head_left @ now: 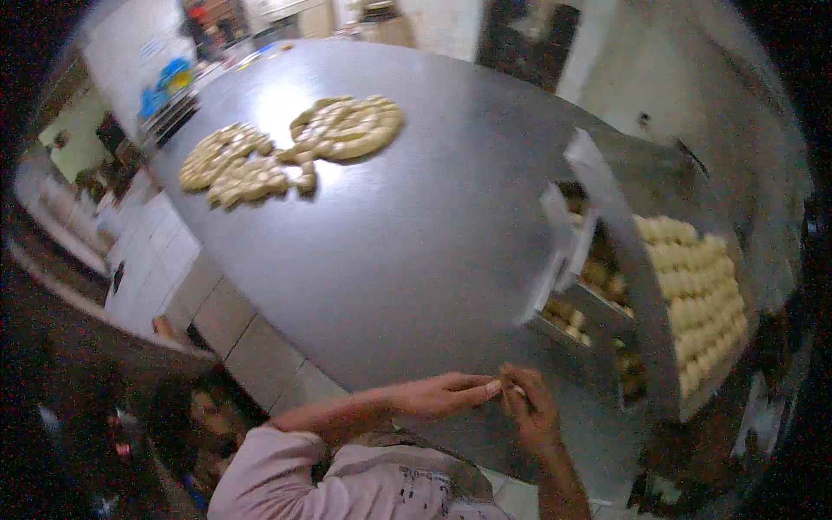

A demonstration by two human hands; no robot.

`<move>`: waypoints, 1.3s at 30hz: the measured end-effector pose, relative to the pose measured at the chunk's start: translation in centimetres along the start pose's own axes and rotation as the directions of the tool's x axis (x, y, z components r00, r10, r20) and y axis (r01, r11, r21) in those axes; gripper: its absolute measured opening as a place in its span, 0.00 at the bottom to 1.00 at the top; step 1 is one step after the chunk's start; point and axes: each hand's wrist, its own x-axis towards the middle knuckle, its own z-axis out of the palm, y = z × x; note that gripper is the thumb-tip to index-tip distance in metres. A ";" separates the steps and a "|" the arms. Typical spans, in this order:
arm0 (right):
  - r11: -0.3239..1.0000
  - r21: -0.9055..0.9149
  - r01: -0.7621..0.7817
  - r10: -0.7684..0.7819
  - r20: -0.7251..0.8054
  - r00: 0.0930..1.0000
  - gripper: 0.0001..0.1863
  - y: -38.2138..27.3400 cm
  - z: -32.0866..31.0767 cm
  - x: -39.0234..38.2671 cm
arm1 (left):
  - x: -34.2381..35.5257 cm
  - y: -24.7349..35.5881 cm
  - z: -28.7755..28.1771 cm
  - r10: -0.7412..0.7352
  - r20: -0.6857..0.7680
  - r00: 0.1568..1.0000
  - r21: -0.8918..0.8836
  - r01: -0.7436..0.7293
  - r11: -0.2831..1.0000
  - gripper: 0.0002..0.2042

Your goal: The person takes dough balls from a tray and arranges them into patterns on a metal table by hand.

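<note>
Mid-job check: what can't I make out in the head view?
Head view: how much lies between the left hand and right hand; the hands cover it.
Head view: full contents of the stacked trays; their walls hide them.
Head view: what the blue and yellow object is; small, blurred.
Head view: right forearm, cut off by the lower edge.

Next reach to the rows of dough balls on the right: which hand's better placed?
Right, probably: the right hand is nearer the dough balls; the left hand, farther left, would likely reach across it.
</note>
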 end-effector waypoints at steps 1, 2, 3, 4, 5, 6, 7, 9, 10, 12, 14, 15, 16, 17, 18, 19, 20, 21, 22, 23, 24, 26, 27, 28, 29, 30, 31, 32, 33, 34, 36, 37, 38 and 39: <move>0.961 0.093 -0.261 0.260 0.033 0.965 0.16 0.4 1.9 -1.9 | -0.8 -1.7 -3.5 0.021 -0.009 1.000 0.246 -0.018 0.969 0.20; 0.965 0.029 -0.259 0.259 0.014 0.966 0.16 0.7 4.0 -4.6 | -1.6 -3.8 -7.5 0.023 -0.007 1.000 0.486 -0.016 0.874 0.19; 0.963 -0.046 -0.265 0.264 -0.030 0.964 0.17 0.9 5.5 -6.0 | -3.0 -5.9 -11.7 0.064 -0.298 0.952 0.419 0.071 0.905 0.17; 0.940 -0.292 -0.177 0.189 0.012 0.982 0.16 0.2 5.2 -4.4 | -4.0 -9.0 -17.2 0.171 -0.550 0.818 0.369 0.054 0.928 0.16; 0.852 -0.517 -0.079 0.128 0.059 0.990 0.16 -1.5 4.8 -3.6 | -6.4 -11.7 -23.4 0.224 -0.716 0.661 0.311 0.015 0.950 0.15; 0.693 -0.721 -0.008 0.104 0.088 0.991 0.16 -1.9 5.1 -3.8 | -7.6 -9.6 -25.6 0.192 -0.907 0.374 0.278 0.192 0.941 0.15; 0.709 -0.701 -0.083 0.048 -0.069 0.996 0.17 0.1 5.8 -2.3 | -9.4 -9.2 -29.6 0.226 -0.943 0.245 0.301 0.337 0.892 0.16; 0.737 -0.634 -0.235 -0.044 -0.392 0.919 0.19 5.9 7.5 1.2 | -10.5 -8.6 -35.8 0.320 -0.947 0.031 0.285 0.544 0.789 0.15; 0.807 -0.522 -0.276 0.095 -0.346 0.934 0.18 4.7 8.7 1.3 | -11.2 -9.6 -38.7 0.440 -0.897 -0.034 0.301 0.684 0.664 0.16; 0.873 -0.286 -0.395 0.337 -0.232 0.913 0.18 1.2 10.6 1.8 | -10.4 -9.2 -41.9 0.409 -0.897 -0.165 0.147 0.763 0.630 0.17; 0.829 -0.452 -0.328 0.276 -0.178 0.944 0.16 3.1 10.1 -4.1 | -10.1 -8.3 -44.7 0.352 -0.902 -0.250 0.050 0.750 0.659 0.21; 0.793 -0.534 -0.294 0.251 -0.154 0.956 0.15 4.2 9.2 -6.1 | -9.3 -7.6 -45.7 0.324 -0.896 -0.304 0.014 0.711 0.703 0.22; 0.686 -0.630 -0.364 0.193 -0.325 0.926 0.13 5.8 8.2 -5.5 | -8.1 -6.9 -46.5 0.291 -0.891 -0.347 -0.018 0.669 0.743 0.22; 0.562 -0.696 -0.447 0.105 -0.475 0.873 0.12 8.0 7.1 -4.6 | -7.0 -6.4 -47.3 0.253 -0.887 -0.387 -0.050 0.625 0.779 0.23; 0.439 -0.727 -0.528 -0.007 -0.591 0.807 0.11 9.0 6.7 -3.7 | -6.9 -6.6 -49.0 0.271 -0.891 -0.363 -0.025 0.636 0.771 0.25; 0.551 -0.585 -0.595 0.183 -0.611 0.771 0.11 8.4 7.0 -1.6 | -5.8 -6.9 -50.8 0.314 -0.873 -0.375 0.031 0.598 0.801 0.26; 0.630 -0.433 -0.645 0.352 -0.581 0.734 0.12 5.8 7.7 2.5 | -6.0 -7.7 -53.2 0.339 -0.850 -0.403 0.074 0.545 0.835 0.27; 0.667 -0.267 -0.696 0.506 -0.523 0.686 0.13 4.0 8.4 4.6 | -5.9 -8.2 -54.9 0.357 -0.831 -0.426 0.123 0.486 0.865 0.28; 0.711 -0.398 -0.580 0.388 -0.467 0.795 0.13 3.7 9.3 3.1 | -5.8 -7.9 -55.5 0.327 -0.849 -0.415 0.171 0.371 0.913 0.29; 0.737 -0.512 -0.442 0.259 -0.389 0.884 0.13 4.0 10.4 0.1 | -5.9 -7.3 -55.9 0.300 -0.864 -0.404 0.212 0.247 0.945 0.31; 0.735 -0.611 -0.295 0.133 -0.297 0.946 0.13 4.4 11.1 -2.5 | -5.7 -6.8 -55.8 0.234 -0.886 -0.401 0.237 0.041 0.971 0.31; 0.642 -0.637 -0.426 0.093 -0.487 0.868 0.11 8.4 8.8 -6.1 | -6.2 -5.8 -55.4 0.106 -0.931 -0.349 0.215 -0.290 0.932 0.29; 0.595 -0.636 -0.491 0.069 -0.569 0.820 0.11 9.8 7.8 -7.1 | -6.7 -5.6 -55.1 0.045 -0.950 -0.309 0.174 -0.406 0.897 0.28; 0.641 -0.482 -0.597 0.212 -0.637 0.741 0.11 9.8 7.3 -5.2 | -7.5 -5.9 -54.7 -0.021 -0.964 -0.265 0.122 -0.509 0.852 0.26; 0.649 -0.312 -0.694 0.358 -0.679 0.641 0.11 8.9 6.5 -0.9 | -8.0 -6.3 -54.0 -0.083 -0.975 -0.207 0.061 -0.606 0.793 0.25; 0.619 -0.134 -0.774 0.499 -0.694 0.519 0.11 8.2 6.0 0.8 | -9.1 -6.5 -52.7 0.064 -0.982 0.178 -0.079 -0.691 0.719 0.19; 0.682 -0.282 -0.675 0.430 -0.591 0.682 0.12 7.1 7.1 0.5 | -10.7 -7.9 -52.2 0.200 -0.958 0.205 -0.013 -0.727 0.687 0.18; 0.740 -0.404 -0.538 0.340 -0.466 0.817 0.12 5.4 8.9 0.4 | -11.9 -8.9 -52.0 0.345 -0.912 0.222 0.055 -0.767 0.640 0.17; 0.758 -0.513 -0.402 0.242 -0.351 0.905 0.13 4.5 9.4 -0.2 | -11.1 -8.1 -49.3 0.424 -0.879 0.217 0.135 -0.741 0.658 0.17; 0.762 -0.512 -0.397 0.175 -0.428 0.887 0.13 5.3 8.8 -1.9 | -11.0 -6.9 -46.4 0.502 -0.842 0.199 0.226 -0.715 0.662 0.17; 0.688 -0.579 -0.437 0.077 -0.540 0.838 0.13 8.9 6.8 -6.6 | -10.1 -2.4 -38.1 0.549 -0.813 0.194 0.344 -0.600 0.722 0.18; 0.599 -0.638 -0.483 0.039 -0.580 0.814 0.13 11.0 5.6 -8.2 | -9.5 -0.4 -34.1 0.568 -0.800 0.194 0.397 -0.540 0.743 0.19; 0.405 -0.735 -0.544 0.014 -0.590 0.808 0.14 12.7 4.1 -7.8 | -9.0 0.8 -31.9 0.484 -0.809 0.334 0.201 -0.616 0.762 0.20; 0.551 -0.547 -0.629 0.162 -0.670 0.725 0.14 10.9 4.9 -4.0 | -8.6 1.5 -30.0 0.393 -0.789 0.472 -0.004 -0.644 0.765 0.21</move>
